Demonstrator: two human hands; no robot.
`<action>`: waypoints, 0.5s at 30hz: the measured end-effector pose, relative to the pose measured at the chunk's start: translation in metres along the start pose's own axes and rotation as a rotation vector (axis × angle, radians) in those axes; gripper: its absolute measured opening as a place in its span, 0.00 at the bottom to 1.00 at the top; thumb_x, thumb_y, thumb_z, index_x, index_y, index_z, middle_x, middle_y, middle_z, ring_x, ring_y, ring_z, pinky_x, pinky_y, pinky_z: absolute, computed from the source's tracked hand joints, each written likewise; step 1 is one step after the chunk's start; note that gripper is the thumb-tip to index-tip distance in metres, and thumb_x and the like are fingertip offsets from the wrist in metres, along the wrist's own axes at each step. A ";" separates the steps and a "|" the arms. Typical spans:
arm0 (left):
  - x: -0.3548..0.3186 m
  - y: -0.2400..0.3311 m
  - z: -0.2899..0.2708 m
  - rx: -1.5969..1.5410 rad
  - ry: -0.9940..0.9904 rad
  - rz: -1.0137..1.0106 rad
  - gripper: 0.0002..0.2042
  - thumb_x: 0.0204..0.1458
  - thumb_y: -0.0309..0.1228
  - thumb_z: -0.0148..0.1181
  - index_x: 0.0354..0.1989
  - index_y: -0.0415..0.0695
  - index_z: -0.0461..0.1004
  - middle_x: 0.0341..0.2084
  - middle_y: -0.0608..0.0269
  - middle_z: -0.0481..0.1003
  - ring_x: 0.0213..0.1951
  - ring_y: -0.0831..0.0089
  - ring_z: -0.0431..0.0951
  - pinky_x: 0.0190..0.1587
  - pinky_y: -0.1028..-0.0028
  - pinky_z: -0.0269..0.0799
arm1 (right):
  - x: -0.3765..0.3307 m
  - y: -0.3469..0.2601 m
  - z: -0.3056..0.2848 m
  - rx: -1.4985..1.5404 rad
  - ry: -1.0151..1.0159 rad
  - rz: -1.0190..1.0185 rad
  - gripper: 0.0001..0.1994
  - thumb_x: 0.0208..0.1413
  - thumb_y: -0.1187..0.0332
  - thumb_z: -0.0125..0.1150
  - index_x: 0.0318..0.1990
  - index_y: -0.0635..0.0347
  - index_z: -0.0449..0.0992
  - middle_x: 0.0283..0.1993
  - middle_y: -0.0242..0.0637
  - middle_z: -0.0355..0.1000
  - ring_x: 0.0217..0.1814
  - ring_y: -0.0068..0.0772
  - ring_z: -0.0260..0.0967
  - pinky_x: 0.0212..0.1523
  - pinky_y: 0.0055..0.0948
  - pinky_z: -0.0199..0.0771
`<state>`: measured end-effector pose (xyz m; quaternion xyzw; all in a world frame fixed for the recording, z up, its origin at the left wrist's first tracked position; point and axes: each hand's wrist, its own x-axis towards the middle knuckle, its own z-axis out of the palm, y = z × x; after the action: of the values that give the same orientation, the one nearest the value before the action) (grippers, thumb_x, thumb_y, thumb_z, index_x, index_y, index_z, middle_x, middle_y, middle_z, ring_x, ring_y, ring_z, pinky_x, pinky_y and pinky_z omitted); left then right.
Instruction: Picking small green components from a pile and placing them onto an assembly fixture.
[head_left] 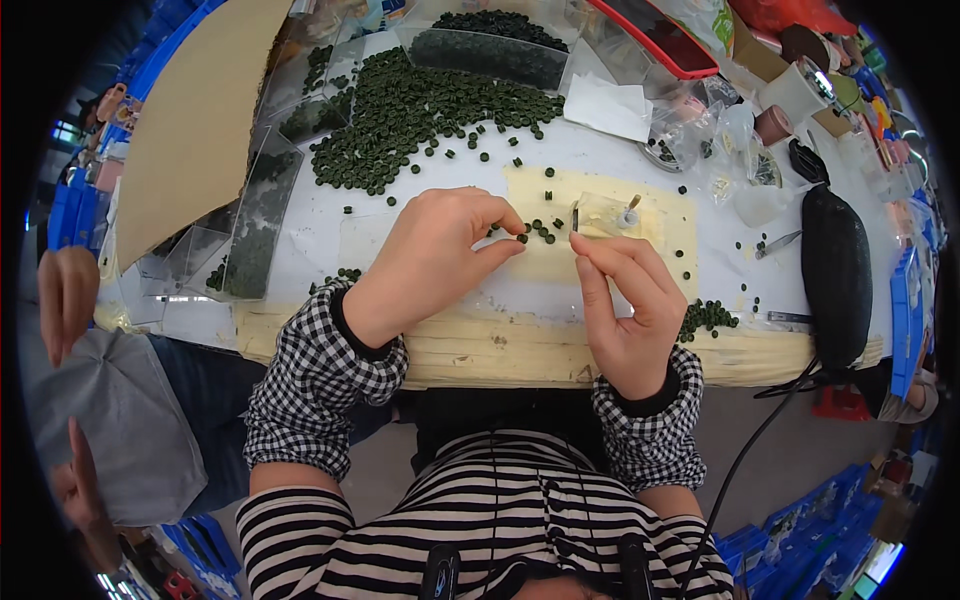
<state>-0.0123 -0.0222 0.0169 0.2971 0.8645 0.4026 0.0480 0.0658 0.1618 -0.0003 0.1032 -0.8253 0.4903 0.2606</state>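
Observation:
My left hand (430, 255) rests over the white table (600, 290), its thumb and forefinger pinched on a small dark green ring (522, 238). Several more of these rings (543, 230) lie loose just beyond its fingertips on a pale yellow mat (660, 225). My right hand (625, 300) is beside it, fingers curled, thumb and forefinger holding a thin metal tool (576, 220) upright. A small clear dish with a stick in it (620, 212) stands just behind the right hand.
A big heap of dark green rings (420, 110) covers the table's far middle, with clear plastic trays (260, 220) at left and a filled one (490, 55) behind. A black oblong object (836, 270) lies right. Another person (110, 420) sits at left.

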 end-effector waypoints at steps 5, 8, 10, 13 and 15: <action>0.002 0.004 -0.009 -0.061 -0.047 -0.135 0.07 0.49 0.25 0.62 0.36 0.38 0.76 0.13 0.74 0.57 0.17 0.84 0.54 0.20 0.78 0.50 | 0.000 0.000 0.001 -0.013 0.015 -0.012 0.11 0.50 0.82 0.60 0.41 0.65 0.79 0.32 0.39 0.73 0.31 0.30 0.72 0.33 0.22 0.71; 0.006 0.008 -0.010 -0.738 -0.026 -0.288 0.08 0.55 0.26 0.54 0.42 0.38 0.72 0.18 0.75 0.63 0.18 0.86 0.55 0.20 0.82 0.50 | 0.000 -0.001 0.001 -0.011 0.036 -0.013 0.11 0.49 0.82 0.60 0.41 0.65 0.79 0.32 0.39 0.73 0.31 0.29 0.72 0.33 0.22 0.71; 0.007 0.005 -0.012 -1.082 -0.065 -0.441 0.09 0.58 0.25 0.48 0.45 0.36 0.69 0.22 0.73 0.65 0.18 0.87 0.55 0.21 0.84 0.50 | -0.001 0.000 0.001 -0.013 0.050 -0.015 0.10 0.49 0.82 0.61 0.40 0.65 0.79 0.32 0.39 0.73 0.31 0.29 0.72 0.33 0.22 0.71; 0.006 -0.003 -0.009 -1.316 -0.078 -0.513 0.11 0.60 0.24 0.43 0.49 0.34 0.66 0.28 0.69 0.68 0.19 0.87 0.55 0.21 0.85 0.52 | -0.001 -0.002 0.000 -0.018 0.064 -0.014 0.10 0.49 0.82 0.61 0.40 0.65 0.79 0.32 0.39 0.74 0.31 0.29 0.72 0.33 0.22 0.71; 0.006 -0.003 -0.007 -1.326 -0.058 -0.524 0.12 0.60 0.23 0.42 0.51 0.33 0.64 0.31 0.65 0.71 0.19 0.87 0.55 0.22 0.85 0.53 | -0.001 -0.002 0.000 -0.018 0.065 -0.019 0.10 0.49 0.82 0.61 0.40 0.65 0.79 0.32 0.39 0.74 0.31 0.29 0.72 0.32 0.21 0.71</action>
<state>-0.0212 -0.0250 0.0201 -0.0013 0.4790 0.8107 0.3367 0.0673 0.1608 0.0003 0.0925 -0.8196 0.4836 0.2929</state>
